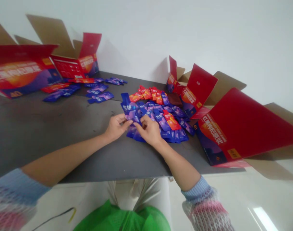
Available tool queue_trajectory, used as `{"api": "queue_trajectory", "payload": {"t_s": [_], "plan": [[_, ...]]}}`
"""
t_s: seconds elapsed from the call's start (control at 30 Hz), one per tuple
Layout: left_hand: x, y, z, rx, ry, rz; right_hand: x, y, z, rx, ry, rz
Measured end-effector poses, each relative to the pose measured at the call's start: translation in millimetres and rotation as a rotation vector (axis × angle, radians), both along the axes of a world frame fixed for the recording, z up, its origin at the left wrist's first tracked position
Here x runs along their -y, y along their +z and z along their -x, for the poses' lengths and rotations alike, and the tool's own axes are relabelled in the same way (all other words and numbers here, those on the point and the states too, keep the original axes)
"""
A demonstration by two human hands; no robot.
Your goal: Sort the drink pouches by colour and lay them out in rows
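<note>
Both hands pinch the lower end of a blue-purple sachet (130,109), which stands tilted up in front of me. My left hand (116,126) has its thumb and fingers closed on the left side of the sachet. On the right lower corner, my right hand (150,129) grips it between thumb and fingers. Just behind and to the right of my hands lies a heap of blue sachets (161,118). A red sachet (171,120) rests on top of that heap. More red-orange sachets (146,93) lie at its back edge.
Open red cartons stand at the right, a large one (240,125) nearest and another (199,86) behind it. Further open cartons (21,72) are at the left. Loose blue sachets (100,97) lie on the dark grey table (64,125) toward the back left. A white wall is behind.
</note>
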State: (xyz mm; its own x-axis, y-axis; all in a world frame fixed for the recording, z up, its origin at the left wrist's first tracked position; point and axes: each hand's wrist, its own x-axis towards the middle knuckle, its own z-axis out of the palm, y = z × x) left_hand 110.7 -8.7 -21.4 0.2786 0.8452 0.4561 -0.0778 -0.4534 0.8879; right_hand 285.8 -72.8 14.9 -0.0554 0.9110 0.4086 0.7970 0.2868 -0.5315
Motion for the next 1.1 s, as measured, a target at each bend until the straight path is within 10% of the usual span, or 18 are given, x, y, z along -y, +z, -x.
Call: {"api": "queue_trajectory", "payload": {"t_s": [0.37, 0.87, 1.1], "plan": [[11, -1.7, -3, 0.028, 0.073, -0.059, -2, -1.8, 1, -0.04, 0.119, 0.052], [4, 9.8, 22, -0.085, -0.368, 0.056, 4, 18.9, 4, 0.086, 0.208, 0.156], [14, 16.6, 18, -0.137, -0.217, -0.063, 7, 25.1, 6, 0.304, 0.093, 0.206]]}}
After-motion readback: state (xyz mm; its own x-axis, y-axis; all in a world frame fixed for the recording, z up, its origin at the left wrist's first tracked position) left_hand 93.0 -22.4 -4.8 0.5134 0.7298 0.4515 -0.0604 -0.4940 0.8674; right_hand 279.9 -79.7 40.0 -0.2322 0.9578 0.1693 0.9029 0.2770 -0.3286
